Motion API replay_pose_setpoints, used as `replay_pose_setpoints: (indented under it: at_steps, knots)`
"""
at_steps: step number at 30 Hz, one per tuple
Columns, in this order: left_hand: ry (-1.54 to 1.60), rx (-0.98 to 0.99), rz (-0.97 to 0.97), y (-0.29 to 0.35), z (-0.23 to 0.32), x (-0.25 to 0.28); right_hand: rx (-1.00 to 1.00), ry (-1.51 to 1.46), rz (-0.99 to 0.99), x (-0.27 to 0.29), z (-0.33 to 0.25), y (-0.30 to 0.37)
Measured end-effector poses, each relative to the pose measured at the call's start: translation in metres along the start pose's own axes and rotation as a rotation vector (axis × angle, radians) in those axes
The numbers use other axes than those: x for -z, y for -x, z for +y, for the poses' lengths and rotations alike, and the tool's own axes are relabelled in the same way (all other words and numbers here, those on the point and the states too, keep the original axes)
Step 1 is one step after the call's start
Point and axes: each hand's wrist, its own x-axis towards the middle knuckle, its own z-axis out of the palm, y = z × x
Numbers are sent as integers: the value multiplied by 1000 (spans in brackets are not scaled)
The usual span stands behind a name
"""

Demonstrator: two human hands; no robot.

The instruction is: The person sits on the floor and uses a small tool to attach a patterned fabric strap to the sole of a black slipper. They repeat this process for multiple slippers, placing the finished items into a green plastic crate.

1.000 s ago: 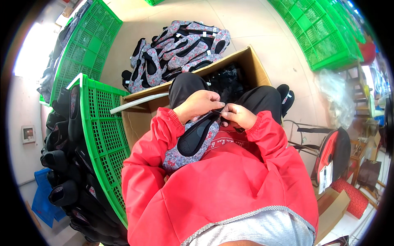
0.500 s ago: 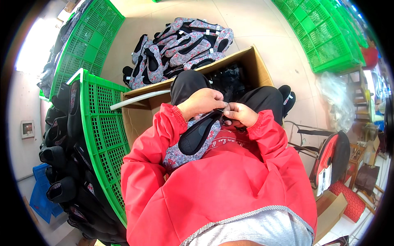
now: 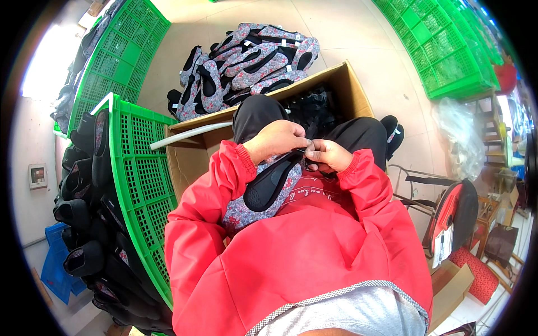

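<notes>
A flat slipper with a floral grey upper and black lining (image 3: 268, 187) lies on my lap against my red jacket. My left hand (image 3: 278, 139) grips its toe end from above, fingers closed. My right hand (image 3: 329, 155) pinches a small part at the same end, touching the left fingertips. What sits between the fingertips is too small to tell. Both red sleeves come up from the lower edge. My black-trousered knees point at the cardboard box (image 3: 350, 84).
The open cardboard box holds dark items (image 3: 314, 109). A pile of the same floral slippers (image 3: 246, 59) lies on the floor beyond it. Green plastic crates (image 3: 137, 179) with black shoes (image 3: 84, 224) stand at my left; more green crates (image 3: 443, 50) at the far right. A red chair (image 3: 451, 221) is at my right.
Both hands have stayed on the slipper's end with only small finger movements. The view has shifted slightly.
</notes>
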Motion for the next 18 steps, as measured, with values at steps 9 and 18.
replay_pose_setpoints:
  at_steps: [9, 18]
  knots:
    - [244, -8, 163, -8, -12, -6, 63, -140, 120, -3, 16, 3]
    - [223, 39, 135, 6, -14, 9, 236, -315, 145, -2, 44, 13]
